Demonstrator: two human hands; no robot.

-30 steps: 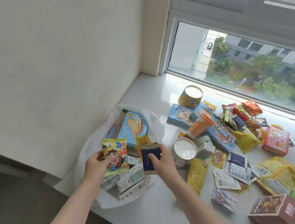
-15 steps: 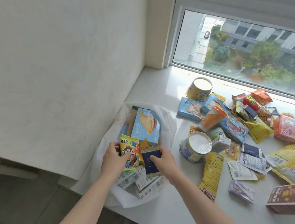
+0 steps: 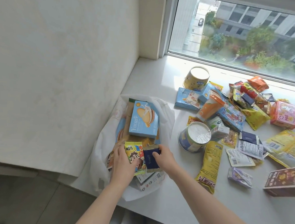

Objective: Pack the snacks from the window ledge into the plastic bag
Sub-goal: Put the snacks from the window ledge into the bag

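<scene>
A white plastic bag (image 3: 167,116) lies open on the left end of the window ledge (image 3: 153,78). Inside it are a light blue biscuit box (image 3: 143,121) and other packets. My left hand (image 3: 122,163) holds a yellow cartoon snack packet (image 3: 134,155) down inside the bag's mouth. My right hand (image 3: 165,158) grips a dark navy packet (image 3: 150,160) right beside it, also within the bag. Many more snacks are spread over the ledge to the right.
On the ledge stand a blue tub (image 3: 193,136) and a yellow tub (image 3: 196,77). A long yellow packet (image 3: 209,165), a brown box (image 3: 284,180), a pink box (image 3: 284,114) and several loose packets lie around. The wall (image 3: 60,74) is left, the window (image 3: 240,31) behind.
Both hands have gone down and forward with their packets, from above the bag's near edge into its mouth. The camera has also moved closer.
</scene>
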